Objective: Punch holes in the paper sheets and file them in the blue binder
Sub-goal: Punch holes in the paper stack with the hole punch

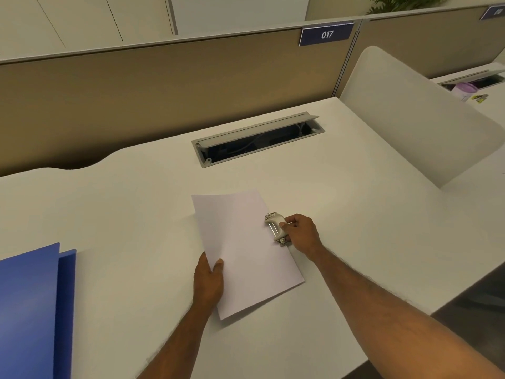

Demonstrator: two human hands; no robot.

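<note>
Paper (246, 250) flat on the white counter (355, 214), near the middle, turned a bit so its corners point off to the sides. Looks like one sheet or a thin stack; cannot tell which. Punch (276, 227) sitting on the paper's right edge, about halfway up. Right hand (300, 232) gripping the punch from the right side, fingers curled around it. Left hand (209, 280) pinching the paper's left edge near the bottom, thumb on top of the sheet, fingers under or beside it.

Binder (30, 310) blue, far to the left at the front of the counter, well apart from the paper and both hands. Covers look open or standing; inside not seen, so cannot tell what is in it.

Slot (258, 139) cut into the counter behind the paper, lid tipped up, dark inside with some cables showing.

Lots of bare counter all around the paper: between paper and binder, between paper and slot, and off to the right. Front edge of the counter close under the arms. White divider (410, 119) standing on the right side. Brown wall (164, 91) along the back, with a blue sign (326, 34) reading 017.
</note>
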